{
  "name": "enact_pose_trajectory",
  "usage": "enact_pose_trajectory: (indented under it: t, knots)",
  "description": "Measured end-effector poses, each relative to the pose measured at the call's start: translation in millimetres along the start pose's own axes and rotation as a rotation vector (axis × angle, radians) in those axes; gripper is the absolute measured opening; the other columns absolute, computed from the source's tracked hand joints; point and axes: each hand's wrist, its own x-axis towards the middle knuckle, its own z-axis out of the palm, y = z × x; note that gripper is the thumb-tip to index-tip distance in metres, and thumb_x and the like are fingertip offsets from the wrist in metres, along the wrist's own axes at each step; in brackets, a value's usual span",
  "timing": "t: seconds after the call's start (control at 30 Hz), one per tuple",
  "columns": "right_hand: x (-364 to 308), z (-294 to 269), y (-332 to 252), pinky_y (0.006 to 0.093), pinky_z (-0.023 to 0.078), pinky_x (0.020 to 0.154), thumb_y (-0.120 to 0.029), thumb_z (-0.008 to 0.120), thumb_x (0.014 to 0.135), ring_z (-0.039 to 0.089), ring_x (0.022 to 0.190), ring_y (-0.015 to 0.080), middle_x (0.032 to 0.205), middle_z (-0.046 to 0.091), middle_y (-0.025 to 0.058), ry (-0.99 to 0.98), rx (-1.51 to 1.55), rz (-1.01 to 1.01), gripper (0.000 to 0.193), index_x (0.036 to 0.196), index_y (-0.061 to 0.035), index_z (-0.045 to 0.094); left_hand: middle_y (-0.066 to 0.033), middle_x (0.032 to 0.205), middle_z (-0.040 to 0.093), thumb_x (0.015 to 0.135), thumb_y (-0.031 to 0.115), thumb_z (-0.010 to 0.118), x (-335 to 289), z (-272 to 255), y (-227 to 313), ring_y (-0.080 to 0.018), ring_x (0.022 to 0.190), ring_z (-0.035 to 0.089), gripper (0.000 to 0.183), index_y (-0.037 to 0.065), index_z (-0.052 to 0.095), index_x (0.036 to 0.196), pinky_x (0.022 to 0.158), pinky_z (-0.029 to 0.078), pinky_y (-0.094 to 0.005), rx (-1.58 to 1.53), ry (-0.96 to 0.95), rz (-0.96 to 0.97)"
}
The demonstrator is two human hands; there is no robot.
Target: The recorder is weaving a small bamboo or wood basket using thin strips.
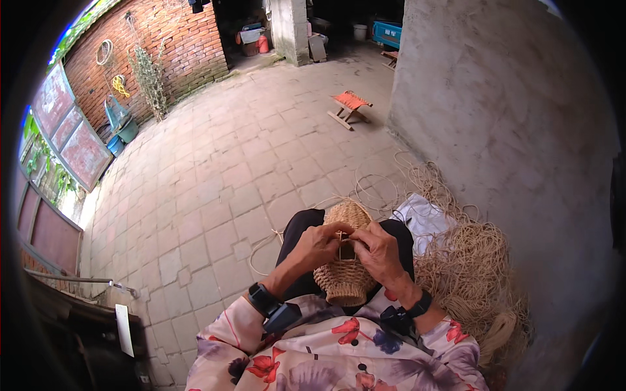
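Observation:
Across my lap lies a tan woven basket (343, 283), narrowed to a round neck at its near end, with a gap in its upper side where a few upright strands show. My left hand (321, 244) rests on the gap's left edge, fingers bent and pinched together. From the other side my right hand (378, 253) meets it, thumb and fingers closed at the gap's top edge. Both seem to grip the basket's strands; the fingertips partly hide the exact hold. Thin loose cord (261, 251) trails from the work on the left.
A large tangled heap of tan cord (473, 274) lies at my right against a grey wall (502, 117), beside a white cloth sack (422, 218). A small folding stool with an orange seat (352, 101) stands ahead on the paved floor (215, 176). Metal gates (72, 127) are at left.

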Motion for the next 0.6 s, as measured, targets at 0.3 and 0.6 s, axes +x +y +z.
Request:
enact_pose_trajectory:
  t: [0.3,0.6]
  knots:
    - [-25.8,-8.6,28.3,0.0293,0.047,0.055,-0.003,0.063,0.08,0.058,0.057,0.0139,0.064,0.059,0.0071,0.032,0.227,0.454,0.014,0.092,-0.002,0.058,-0.0011,0.08,0.062,0.086,0.004,0.058,-6.8,-12.1,-8.2,-0.0076,0.066,0.06,0.022,0.005,0.058,0.108,0.058,0.051,-0.0222,-0.453,-0.125,-0.175]
    - [-23.4,3.7,36.7,0.0323,0.045,0.054,-0.001,0.057,0.078,0.052,0.052,0.0163,0.06,0.051,0.0063,0.038,0.174,0.464,0.016,0.093,-0.0028,0.053,0.005,0.07,0.051,0.081,0.007,0.06,-10.7,-25.9,-14.4,-0.0068,0.057,0.048,0.02,0.008,0.054,0.1,0.054,0.04,-0.0209,-0.715,-0.066,-0.264]
